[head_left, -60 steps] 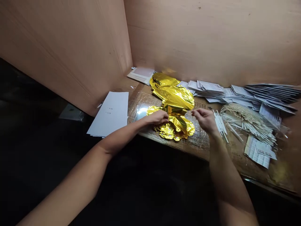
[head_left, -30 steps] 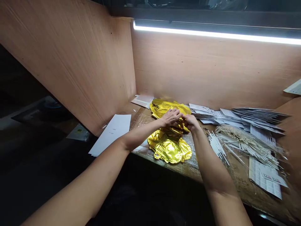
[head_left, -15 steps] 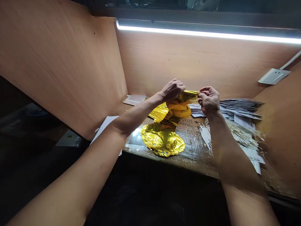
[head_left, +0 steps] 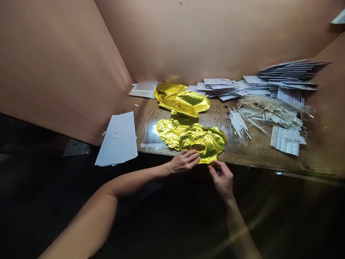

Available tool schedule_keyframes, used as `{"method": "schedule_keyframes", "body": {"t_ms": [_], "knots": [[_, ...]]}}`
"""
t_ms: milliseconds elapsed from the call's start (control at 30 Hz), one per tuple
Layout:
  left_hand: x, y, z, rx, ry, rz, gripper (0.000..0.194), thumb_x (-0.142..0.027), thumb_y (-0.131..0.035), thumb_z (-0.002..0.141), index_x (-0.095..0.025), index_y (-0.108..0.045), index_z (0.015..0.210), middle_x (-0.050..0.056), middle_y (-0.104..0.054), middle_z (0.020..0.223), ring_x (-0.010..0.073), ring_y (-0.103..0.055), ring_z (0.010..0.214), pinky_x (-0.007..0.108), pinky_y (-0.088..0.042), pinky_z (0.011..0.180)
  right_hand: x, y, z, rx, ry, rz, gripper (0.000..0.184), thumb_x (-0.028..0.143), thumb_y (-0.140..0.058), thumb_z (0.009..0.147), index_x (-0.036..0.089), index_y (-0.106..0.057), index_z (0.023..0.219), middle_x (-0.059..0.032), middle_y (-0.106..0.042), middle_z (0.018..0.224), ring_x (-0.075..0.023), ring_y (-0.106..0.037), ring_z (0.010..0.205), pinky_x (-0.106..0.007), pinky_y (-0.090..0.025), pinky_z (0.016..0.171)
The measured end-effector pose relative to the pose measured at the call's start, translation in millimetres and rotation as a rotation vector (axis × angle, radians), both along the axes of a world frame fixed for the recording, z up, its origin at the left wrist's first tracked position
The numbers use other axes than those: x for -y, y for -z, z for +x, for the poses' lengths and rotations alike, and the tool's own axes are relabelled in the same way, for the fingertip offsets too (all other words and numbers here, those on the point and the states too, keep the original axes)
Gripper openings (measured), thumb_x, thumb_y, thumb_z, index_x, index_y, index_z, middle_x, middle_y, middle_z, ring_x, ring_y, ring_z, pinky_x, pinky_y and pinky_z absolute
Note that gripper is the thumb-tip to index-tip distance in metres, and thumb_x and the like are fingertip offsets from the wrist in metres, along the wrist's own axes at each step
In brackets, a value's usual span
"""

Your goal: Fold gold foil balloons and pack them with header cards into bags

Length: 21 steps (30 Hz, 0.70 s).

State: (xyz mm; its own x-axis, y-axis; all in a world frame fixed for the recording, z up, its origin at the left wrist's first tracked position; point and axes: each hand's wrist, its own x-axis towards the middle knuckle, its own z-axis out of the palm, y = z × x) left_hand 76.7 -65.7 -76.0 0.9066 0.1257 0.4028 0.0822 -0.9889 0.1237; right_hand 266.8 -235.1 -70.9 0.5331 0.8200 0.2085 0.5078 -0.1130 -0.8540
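Observation:
A crinkled gold foil balloon [head_left: 207, 142], lying flat, spreads over the table's front edge, partly on top of another gold foil balloon [head_left: 168, 131]. My left hand [head_left: 184, 160] grips its near left edge with the fingers curled over the foil. At the near right corner, the thumb and forefinger of my right hand [head_left: 223, 178] close on the foil's edge; the exact contact is small to see. Behind them lies a pile of more gold foil balloons [head_left: 188, 100].
White sheets [head_left: 118, 138] overhang the front edge at left. White sticks [head_left: 239, 124] and a clear bag of sticks [head_left: 269, 109] lie at right. Stacked white packets [head_left: 291, 75] line the back wall. Wooden panels [head_left: 59, 64] enclose the table at the sides and back.
Both hands have come down from the back of the table to the front edge, bringing a gold foil balloon onto the one lying there. The view has tilted downward.

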Motion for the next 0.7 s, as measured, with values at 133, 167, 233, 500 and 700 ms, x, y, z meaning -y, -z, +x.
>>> {"method": "schedule_keyframes", "body": {"t_ms": [133, 167, 233, 500, 700], "knots": [[1, 7.1, 8, 0.048, -0.008, 0.015, 0.029, -0.021, -0.058, 0.105, -0.024, -0.073, 0.130, 0.010, -0.073, 0.140, 0.0306, -0.063, 0.140, 0.051, -0.053, 0.112, 10, 7.9, 5, 0.510, -0.064, -0.102, 0.035, 0.029, -0.061, 0.099, 0.029, -0.077, 0.130, -0.0160, -0.068, 0.105, -0.0370, -0.064, 0.103, -0.050, -0.061, 0.081], [-1, 4.7, 12, 0.049, 0.006, 0.024, 0.028, -0.020, -0.058, 0.105, -0.024, -0.074, 0.128, 0.010, -0.074, 0.139, 0.0299, -0.064, 0.138, 0.051, -0.053, 0.113, 9, 9.0, 7, 0.593, -0.037, -0.127, 0.038, 0.026, -0.060, 0.099, 0.030, -0.077, 0.132, -0.0171, -0.068, 0.109, -0.0377, -0.063, 0.105, -0.050, -0.061, 0.080], [-5, -1.2, 17, 0.035, 0.061, 0.029, 0.028, -0.017, -0.057, 0.104, -0.022, -0.075, 0.126, 0.011, -0.073, 0.140, 0.0274, -0.065, 0.138, 0.047, -0.054, 0.114, 4, 10.9, 12, 0.677, -0.017, -0.138, 0.040, 0.022, -0.060, 0.098, 0.034, -0.079, 0.131, -0.0175, -0.068, 0.122, -0.0384, -0.064, 0.112, -0.049, -0.060, 0.085], [-18, -21.7, 33, -0.116, 0.030, -0.137, 0.030, -0.024, -0.045, 0.109, -0.019, -0.073, 0.118, 0.012, -0.077, 0.125, 0.0237, -0.070, 0.125, 0.038, -0.054, 0.107, -7, -5.0, 32, 0.432, -0.255, -0.007, 0.036, 0.023, -0.048, 0.104, 0.031, -0.080, 0.119, -0.0086, -0.078, 0.127, -0.0316, -0.068, 0.125, -0.049, -0.055, 0.106], [-31, -52.7, 87, -0.373, -0.412, -0.322, 0.028, -0.034, -0.050, 0.107, -0.015, -0.067, 0.119, 0.016, -0.075, 0.097, 0.0292, -0.074, 0.089, 0.038, -0.054, 0.081, -44, -36.3, 37, 0.394, 0.138, -0.385, 0.032, 0.037, -0.053, 0.103, 0.019, -0.079, 0.100, -0.0164, -0.075, 0.084, -0.0322, -0.069, 0.077, -0.040, -0.047, 0.072]]}}
